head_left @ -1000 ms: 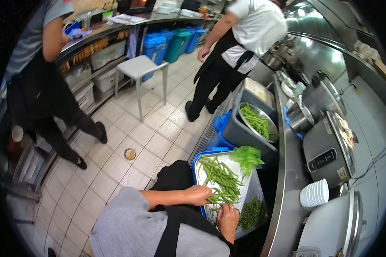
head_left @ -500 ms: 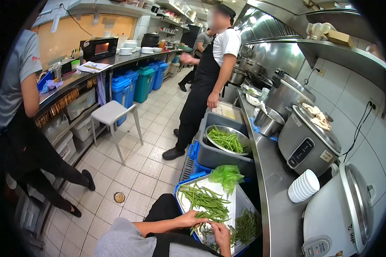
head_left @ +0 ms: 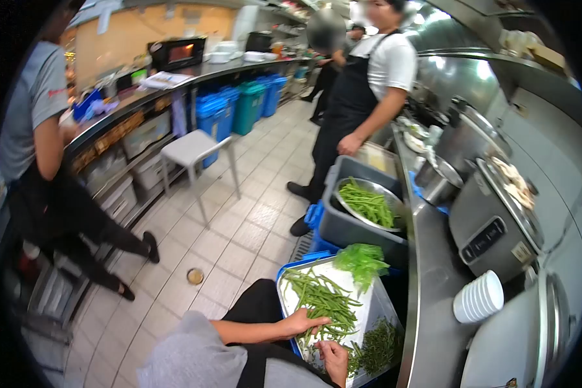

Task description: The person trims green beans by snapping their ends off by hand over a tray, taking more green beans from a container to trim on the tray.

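A white tray (head_left: 365,312) lies low in front of me on a blue-edged container, with a pile of green beans (head_left: 324,299) on it. My left hand (head_left: 302,323) reaches over the near edge of the pile, its fingers closed on some green beans. Close by on the right, my right hand (head_left: 333,359) has its fingers curled together; what they hold, if anything, is too small to name. A heap of thin green trimmings (head_left: 380,344) lies beside that hand. The green plastic bag (head_left: 362,262) rests at the tray's far corner.
Beyond the tray, a grey bin (head_left: 385,244) holds a metal bowl (head_left: 399,205) of green beans. A steel counter (head_left: 433,284) with stacked white cups (head_left: 478,297) and cookers runs along the right. One person (head_left: 362,97) stands ahead, another (head_left: 39,142) at left near a grey stool (head_left: 197,150).
The view has tilted up, then partly back down. The person ahead has turned to face this way. My hands, together half a second ago, are now slightly apart.
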Tool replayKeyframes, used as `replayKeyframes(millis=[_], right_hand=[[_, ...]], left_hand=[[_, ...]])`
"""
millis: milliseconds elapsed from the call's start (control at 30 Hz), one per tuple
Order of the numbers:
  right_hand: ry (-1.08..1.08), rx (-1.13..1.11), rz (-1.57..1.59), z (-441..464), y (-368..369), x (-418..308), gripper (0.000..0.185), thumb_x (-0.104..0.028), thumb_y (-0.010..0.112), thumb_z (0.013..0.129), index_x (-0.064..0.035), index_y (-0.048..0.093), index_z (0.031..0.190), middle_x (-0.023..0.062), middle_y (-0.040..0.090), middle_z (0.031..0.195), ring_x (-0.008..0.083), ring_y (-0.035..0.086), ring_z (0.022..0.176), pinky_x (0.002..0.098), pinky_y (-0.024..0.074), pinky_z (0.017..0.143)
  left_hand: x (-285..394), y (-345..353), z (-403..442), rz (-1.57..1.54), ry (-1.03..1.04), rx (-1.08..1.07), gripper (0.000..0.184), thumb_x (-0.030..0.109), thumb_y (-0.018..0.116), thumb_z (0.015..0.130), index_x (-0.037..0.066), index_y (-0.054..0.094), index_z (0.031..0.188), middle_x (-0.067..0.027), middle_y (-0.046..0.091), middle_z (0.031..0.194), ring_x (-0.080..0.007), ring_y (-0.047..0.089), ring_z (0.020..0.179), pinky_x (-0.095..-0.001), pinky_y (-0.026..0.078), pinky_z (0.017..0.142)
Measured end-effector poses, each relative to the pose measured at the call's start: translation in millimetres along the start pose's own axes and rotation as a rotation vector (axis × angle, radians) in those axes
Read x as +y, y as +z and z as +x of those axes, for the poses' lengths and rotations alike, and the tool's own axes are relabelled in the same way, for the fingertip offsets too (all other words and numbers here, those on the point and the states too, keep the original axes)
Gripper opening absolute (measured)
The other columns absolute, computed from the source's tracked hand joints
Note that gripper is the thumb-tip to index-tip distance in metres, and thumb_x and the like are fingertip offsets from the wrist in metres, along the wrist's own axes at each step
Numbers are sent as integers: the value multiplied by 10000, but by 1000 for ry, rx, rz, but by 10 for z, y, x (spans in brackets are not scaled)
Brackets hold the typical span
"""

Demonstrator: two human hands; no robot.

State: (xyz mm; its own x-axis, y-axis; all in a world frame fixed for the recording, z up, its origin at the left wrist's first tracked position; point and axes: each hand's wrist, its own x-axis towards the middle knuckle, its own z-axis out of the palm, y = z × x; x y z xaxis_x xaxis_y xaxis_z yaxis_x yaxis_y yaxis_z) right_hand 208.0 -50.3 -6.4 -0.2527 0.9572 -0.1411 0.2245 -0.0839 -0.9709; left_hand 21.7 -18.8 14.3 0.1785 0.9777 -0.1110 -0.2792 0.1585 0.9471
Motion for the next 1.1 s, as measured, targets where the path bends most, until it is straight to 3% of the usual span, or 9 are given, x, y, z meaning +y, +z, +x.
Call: replayKeyframes(millis=[133,233,300,500,700,833,1033,1067,1100], right_hand=[[2,-164,79,-22,34,-137,229,-119,507,928,53,656,900,33,568,666,100,515,605,227,398,575],[59,-19,291,31,79,-35,176,-77,500,832,55,610,791,64,548,633,123,477,534,245,385,529],[127,51,540,63,106,-39,175,-89,523,810,-5,531,656,25,446,567,111,371,480,241,347,509],[185,244,911,12,62,66,209,-186,493,866,-90,469,682,-4,396,602,116,359,494,353,392,605],[34,276,325,-174,-103,372,198,-126,536,917,4,654,826,8,533,629,78,477,531,214,363,497],[30,358,-30,-320,-190,512,174,-107,543,900,-3,678,863,36,583,667,89,491,547,240,367,509],[-92,462,-367,-377,-234,192,137,-78,548,865,-22,671,844,117,617,724,224,570,604,327,434,563],[-107,474,-387,-376,-233,188,132,-77,551,863,-24,669,842,120,614,722,237,573,609,336,439,569],[-120,486,-407,-380,-225,187,126,-75,554,860,-27,668,839,124,610,719,250,577,614,346,443,575]], left_hand=[[21,-29,-3,-91,24,22,303,294,643,888,-7,652,925,-38,643,747,-90,497,570,-247,413,558],[21,-20,-64,-116,51,-31,302,307,630,898,9,654,935,-36,665,809,-79,508,601,-243,427,569],[65,-11,-117,-70,79,-74,292,310,623,903,21,655,937,-29,668,821,-73,507,613,-239,425,569],[158,-124,-200,-99,46,48,240,256,608,915,23,663,926,-38,667,836,-106,577,839,-264,446,779],[69,-442,42,-400,-210,326,188,204,598,907,20,567,884,-28,508,607,-140,527,506,-293,475,472],[457,-635,640,-173,-46,189,214,241,579,921,75,539,793,-32,495,538,-141,471,422,-282,400,404],[1669,-536,2344,-90,101,51,299,305,674,859,69,516,765,-65,533,553,-180,554,453,-307,455,407],[1818,-463,2618,-138,102,138,335,337,696,835,41,538,844,-69,569,677,-205,584,523,-326,503,462],[1975,-447,2833,-57,72,147,508,419,689,822,-12,544,1049,-125,630,903,-262,643,704,-374,552,633]])
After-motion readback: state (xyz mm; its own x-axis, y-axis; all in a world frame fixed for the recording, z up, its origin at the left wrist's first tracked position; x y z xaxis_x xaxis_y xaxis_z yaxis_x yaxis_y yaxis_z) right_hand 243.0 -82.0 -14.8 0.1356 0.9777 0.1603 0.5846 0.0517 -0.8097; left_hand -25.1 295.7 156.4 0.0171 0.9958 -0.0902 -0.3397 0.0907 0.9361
